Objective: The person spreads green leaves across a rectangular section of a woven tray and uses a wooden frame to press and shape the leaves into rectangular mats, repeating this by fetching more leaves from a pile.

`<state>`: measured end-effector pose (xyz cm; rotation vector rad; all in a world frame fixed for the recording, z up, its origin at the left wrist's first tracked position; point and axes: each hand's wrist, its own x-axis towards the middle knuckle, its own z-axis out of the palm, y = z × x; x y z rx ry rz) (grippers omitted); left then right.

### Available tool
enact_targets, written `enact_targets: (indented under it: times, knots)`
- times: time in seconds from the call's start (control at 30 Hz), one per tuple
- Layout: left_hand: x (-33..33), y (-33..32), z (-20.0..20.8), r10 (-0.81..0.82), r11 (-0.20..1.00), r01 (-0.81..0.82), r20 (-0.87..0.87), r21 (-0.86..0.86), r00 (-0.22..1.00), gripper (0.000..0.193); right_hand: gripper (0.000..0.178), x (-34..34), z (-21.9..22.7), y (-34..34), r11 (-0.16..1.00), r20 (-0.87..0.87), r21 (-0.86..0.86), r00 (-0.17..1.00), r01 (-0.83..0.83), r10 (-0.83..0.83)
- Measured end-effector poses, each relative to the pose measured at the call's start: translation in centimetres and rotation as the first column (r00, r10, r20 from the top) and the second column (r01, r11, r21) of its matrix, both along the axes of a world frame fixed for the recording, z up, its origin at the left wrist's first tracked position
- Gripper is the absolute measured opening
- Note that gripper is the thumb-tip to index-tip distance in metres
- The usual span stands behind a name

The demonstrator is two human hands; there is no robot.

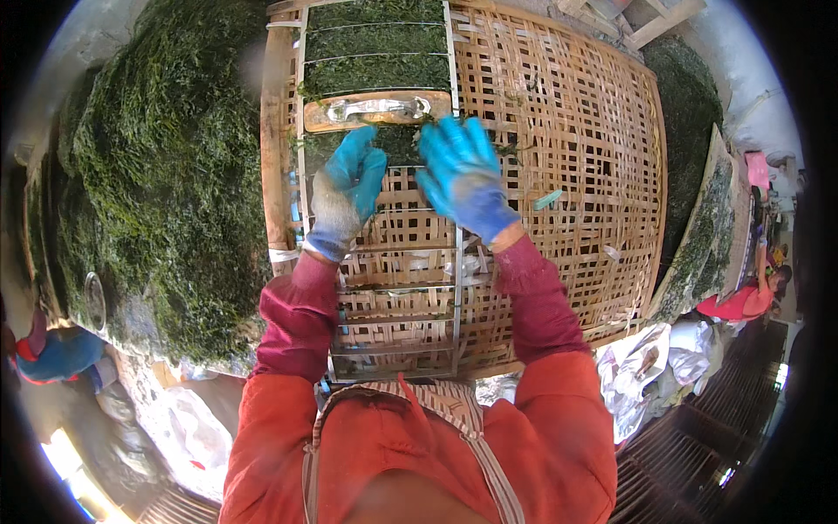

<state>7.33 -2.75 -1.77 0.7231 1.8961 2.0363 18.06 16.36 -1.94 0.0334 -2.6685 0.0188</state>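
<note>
Seaweed [375, 70] lies toward twelve o'clock, apparently portioned by the crossbars of a metal frame [457, 306] on a woven mat [567, 157], with a handled block [375, 108] on it, grip uppermost seemingly for easy reach, left hand [351, 185] half-curled at eleven, right hand [465, 170] spread at one.

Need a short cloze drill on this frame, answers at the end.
1. The left hand and right hand wear gloves with ____ fingers.
2. The block under the shiny handle is made of ____ and lies between the rails of the slatted frame.
3. The biggest green heap lies to the ____ of the woven mat.
4. The pale green scrap is nearer the ____ hand.

Missing words: blue; wood; left; right
</note>
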Motion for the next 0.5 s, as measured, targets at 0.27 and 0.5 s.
enact_targets:
  times: [0.27,0.5]
  knots:
    - [-0.2,2.9,1.0,-0.464,0.836,0.05,-0.656,-0.546,0.596,0.053,0.07,1.8,2.3,7.8,0.933,0.088,-0.357,0.996,0.037,-0.005]
    - [0.3,7.0,-1.0,-0.69,0.56,-0.141,-0.553,-0.817,0.467,0.056,0.031,-2.4,6.5,3.1,0.64,0.389,-0.703,0.921,0.311,-0.02]
